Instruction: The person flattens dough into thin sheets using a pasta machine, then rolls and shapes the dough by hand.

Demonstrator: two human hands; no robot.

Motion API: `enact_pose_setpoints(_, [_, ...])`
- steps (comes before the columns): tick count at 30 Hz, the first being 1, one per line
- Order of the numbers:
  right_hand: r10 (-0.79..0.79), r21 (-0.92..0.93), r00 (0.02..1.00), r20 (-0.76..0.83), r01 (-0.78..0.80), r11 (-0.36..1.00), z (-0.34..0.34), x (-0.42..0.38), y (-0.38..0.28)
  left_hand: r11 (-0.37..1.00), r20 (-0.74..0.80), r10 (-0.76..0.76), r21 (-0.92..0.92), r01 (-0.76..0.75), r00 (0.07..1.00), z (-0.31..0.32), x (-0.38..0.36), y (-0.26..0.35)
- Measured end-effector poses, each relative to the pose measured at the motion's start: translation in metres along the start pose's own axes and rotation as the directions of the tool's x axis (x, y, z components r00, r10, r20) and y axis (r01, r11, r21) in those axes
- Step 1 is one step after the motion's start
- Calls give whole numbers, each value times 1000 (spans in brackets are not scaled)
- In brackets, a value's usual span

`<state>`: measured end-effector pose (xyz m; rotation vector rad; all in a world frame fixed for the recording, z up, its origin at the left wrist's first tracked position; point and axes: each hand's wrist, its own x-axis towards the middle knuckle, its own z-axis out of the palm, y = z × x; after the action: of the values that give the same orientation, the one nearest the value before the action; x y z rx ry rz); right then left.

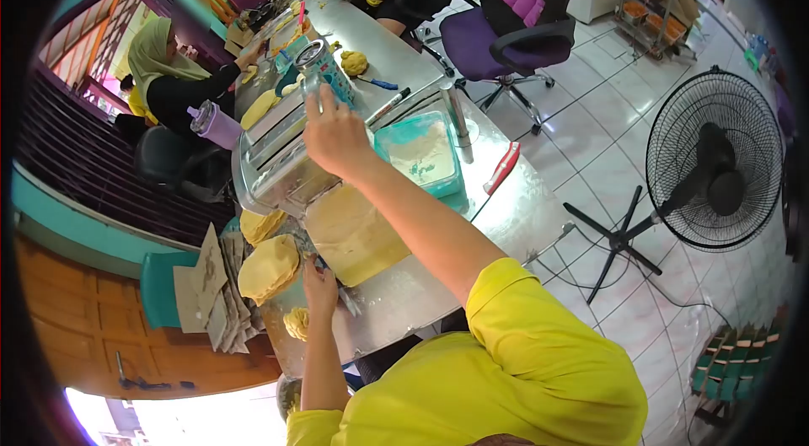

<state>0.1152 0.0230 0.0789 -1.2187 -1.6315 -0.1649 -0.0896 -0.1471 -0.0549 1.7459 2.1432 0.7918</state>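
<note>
A shiny metal dough roller machine (282,161) stands on the steel table, with a smooth yellow dough sheet (354,231) lying in front of it. My right hand (335,138) reaches over the top of the machine, fingers extended beside a patterned tumbler (330,75). Low at the machine's left side, my left hand (318,286) is closed around a metal handle, mostly hidden by the fingers. Next to that hand are a thick dough slab (270,269) and a small crumpled dough lump (297,324). Another dough piece (259,227) lies farther back.
A teal tub of flour (419,155) and a red-handled tool (503,168) lie to the right. A lilac cup (216,124) stands left of the machine. Other people work farther along the table (404,58). A purple chair (480,41) and a standing fan (716,159) are on the floor.
</note>
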Motion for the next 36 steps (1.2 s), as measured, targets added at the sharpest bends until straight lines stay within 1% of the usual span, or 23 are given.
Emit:
enact_pose_setpoints(1, [14,13,1000,-6,-14,1000,1,0,1,1000,0,2,20,-2,1000,0,-6,3])
enact_pose_setpoints(3, [6,15,1000,2,-6,1000,3,-1,2,996,-129,84,43,-79,988,0,-20,10])
enact_pose_setpoints(4, [9,26,1000,2,-10,1000,1,-1,3,996,-133,81,53,-75,988,-2,-30,18])
enact_pose_setpoints(6, [-2,57,998,58,-1,998,-2,1,4,996,-110,-75,-54,70,991,-8,-51,33])
enact_pose_setpoints(7, [-6,65,998,57,2,998,-3,2,6,996,-117,-78,-51,72,990,-7,-63,31])
enact_pose_setpoints(8, [-4,69,997,76,-1,998,-3,4,7,986,-177,54,162,-25,983,-6,-78,26])
enact_pose_setpoints(9, [-3,73,995,98,-4,997,-6,6,6,922,-204,191,373,-104,960,-6,-91,23])
enact_pose_setpoints(10, [-8,77,995,102,0,997,-9,12,11,923,-208,184,373,-97,961,-4,-104,20])
enact_pose_setpoints(12, [62,304,933,353,-177,936,-25,35,30,914,-200,155,401,-63,967,-2,-121,20])
enact_pose_setpoints(14, [60,340,967,248,-145,929,14,55,69,924,-221,158,376,-66,962,0,-119,23])
enact_pose_setpoints(16, [254,298,934,252,-325,897,15,72,95,937,-251,151,344,-58,956,1,-120,26])
enact_pose_setpoints(18, [318,241,904,284,-389,889,45,81,126,892,-195,191,443,-87,962,-1,-120,29])
enact_pose_setpoints(20, [366,112,841,399,-441,890,70,88,148,908,-215,142,417,-40,966,-2,-122,27])
enact_pose_setpoints(21, [342,56,793,504,-426,903,85,92,161,921,-231,109,390,-11,967,-2,-120,26])
enact_pose_setpoints(22, [358,-25,774,521,-406,914,99,95,168,919,-254,103,395,6,962,-3,-120,24])
enact_pose_setpoints(24, [346,-109,754,559,-347,932,129,103,180,928,-216,111,371,-23,970,-2,-120,22])
enact_pose_setpoints(26, [292,-160,735,612,-247,956,152,110,187,926,-219,91,377,-2,972,-3,-119,24])
enact_pose_setpoints(27, [275,-141,735,619,-240,960,165,113,191,928,-194,81,373,-3,978,-3,-119,24])
enact_pose_setpoints(29, [258,-223,715,649,-146,964,192,118,200,922,-193,52,385,28,980,-3,-120,24])
enact_pose_setpoints(30, [246,-210,710,659,-141,968,204,122,204,924,-190,47,381,29,981,-3,-120,26])
enact_pose_setpoints(33, [224,-253,725,651,-71,965,235,131,213,927,-179,21,372,48,984,-6,-120,31])
enact_pose_setpoints(35, [182,-271,805,564,-28,962,251,131,219,928,-176,-1,367,67,984,-6,-119,31])
enact_pose_setpoints(36, [170,-259,803,571,-20,966,253,131,220,930,-167,-6,362,67,986,-6,-119,31])
